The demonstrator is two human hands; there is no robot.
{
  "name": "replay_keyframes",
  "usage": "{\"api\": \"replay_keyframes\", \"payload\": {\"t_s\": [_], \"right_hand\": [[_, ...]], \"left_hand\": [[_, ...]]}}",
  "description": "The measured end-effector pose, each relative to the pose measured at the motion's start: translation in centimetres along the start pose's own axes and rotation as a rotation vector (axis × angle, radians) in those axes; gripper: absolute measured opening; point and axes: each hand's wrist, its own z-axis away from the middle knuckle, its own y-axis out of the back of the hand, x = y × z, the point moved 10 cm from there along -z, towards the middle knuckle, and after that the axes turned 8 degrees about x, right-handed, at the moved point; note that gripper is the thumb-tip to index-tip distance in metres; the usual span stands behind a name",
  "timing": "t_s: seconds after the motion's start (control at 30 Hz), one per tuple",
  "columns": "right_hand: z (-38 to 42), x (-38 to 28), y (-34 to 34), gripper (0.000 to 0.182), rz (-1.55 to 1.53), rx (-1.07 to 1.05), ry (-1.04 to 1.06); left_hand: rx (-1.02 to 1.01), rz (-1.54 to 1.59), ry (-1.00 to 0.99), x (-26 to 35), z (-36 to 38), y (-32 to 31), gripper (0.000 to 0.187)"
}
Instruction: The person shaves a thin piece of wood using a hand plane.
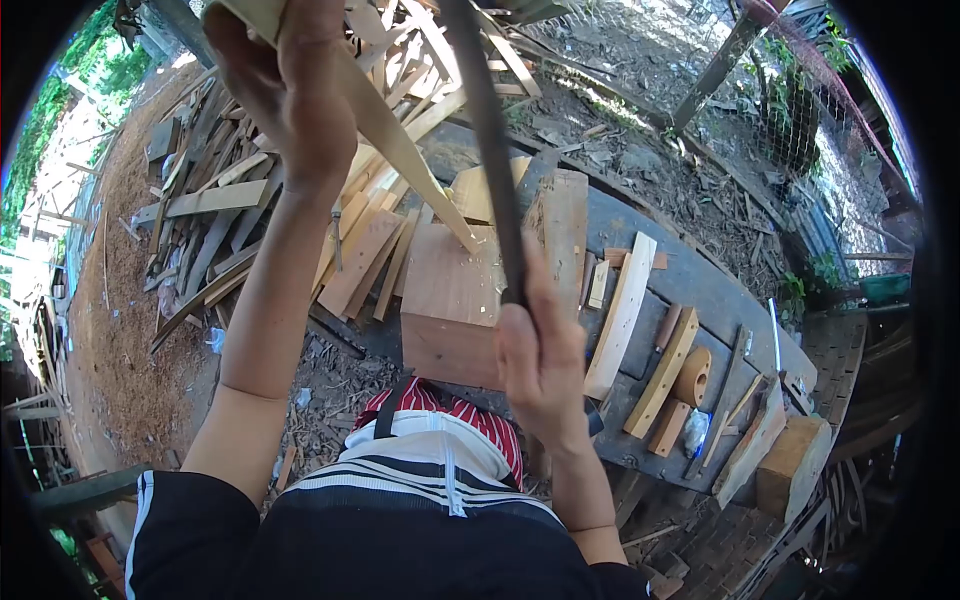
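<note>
My left hand [310, 110], raised at the upper left, is closed around the upper part of a long, pale, tapered piece of wood [405, 150]. The lower tip of that wood meets the top of a squared wooden block [450, 345], with small chips around it. My right hand [545, 370] is wrapped round the handle of what looks like a machete [490, 150]. Its long dark blade points up and away, to the right of the pale wood. My fingers hide most of the handle, and the blade's far end runs out of view.
A dark workbench [640, 290] on the right carries a pale plank [622, 315], a strip with holes [662, 375], an oval wooden piece with a hole [693, 376] and several hand tools. Scrap wood [230, 200] is heaped at left, beside sawdust [130, 370].
</note>
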Motion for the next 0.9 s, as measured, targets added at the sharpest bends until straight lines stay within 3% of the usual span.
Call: {"api": "replay_keyframes", "payload": {"t_s": [0.03,0.07,0.13,0.17,0.23,0.27,0.33,0.37,0.43,0.57,0.73,0.77,0.83,0.9], "right_hand": [[1.5,4.1,-0.8,0.050,0.187,-0.041,0.003],[2.8,7.3,-1.4,0.050,0.373,-0.078,0.006],[7.3,15.6,0.3,0.048,0.417,-0.234,-0.690],[7.5,15.8,0.9,0.048,0.416,-0.227,-0.684],[9.5,15.6,1.3,0.049,0.167,-0.228,-0.996],[9.6,14.4,1.4,0.049,0.169,-0.235,-1.025],[3.1,7.9,0.9,0.051,-0.014,-0.105,-0.561],[2.2,6.3,0.8,0.051,-0.016,-0.105,-0.567],[-0.7,0.9,1.4,0.050,-0.032,-0.018,-0.215],[3.0,8.5,-1.2,0.047,0.187,-0.194,-0.402],[1.1,5.8,-0.8,0.048,0.255,-0.248,-0.394],[0.7,4.8,-0.6,0.050,0.200,-0.251,-0.408],[0.9,2.9,-0.7,0.052,0.134,-0.279,-0.460],[-0.6,-1.0,0.4,0.052,0.019,-0.163,-0.242]], "left_hand": [[-0.099,-0.002,-0.143,0.7,-0.1,-0.8,0.039],[-0.094,-0.006,-0.154,0.5,-0.2,0.0,0.039],[0.143,-0.099,0.039,-2.5,-1.1,3.9,0.037],[0.100,-0.039,-0.003,-2.5,-1.5,4.0,0.036],[0.124,-0.054,-0.003,-2.3,-1.6,3.7,0.037],[0.135,-0.071,0.014,-2.2,-1.1,3.7,0.037],[0.121,-0.072,0.031,-2.3,-1.1,2.9,0.038],[0.126,-0.094,0.031,-2.1,-0.9,2.4,0.037],[0.131,-0.122,0.029,-2.3,-0.8,2.1,0.037],[0.104,-0.085,-0.012,-2.5,-1.5,3.3,0.038],[-0.052,-0.245,0.058,-2.9,-2.6,3.3,0.036],[0.094,-0.102,-0.015,-2.8,-1.8,3.3,0.037],[0.119,-0.151,-0.016,-2.1,-1.4,2.8,0.037],[0.135,-0.199,-0.036,-1.5,-0.8,2.5,0.035]]}}
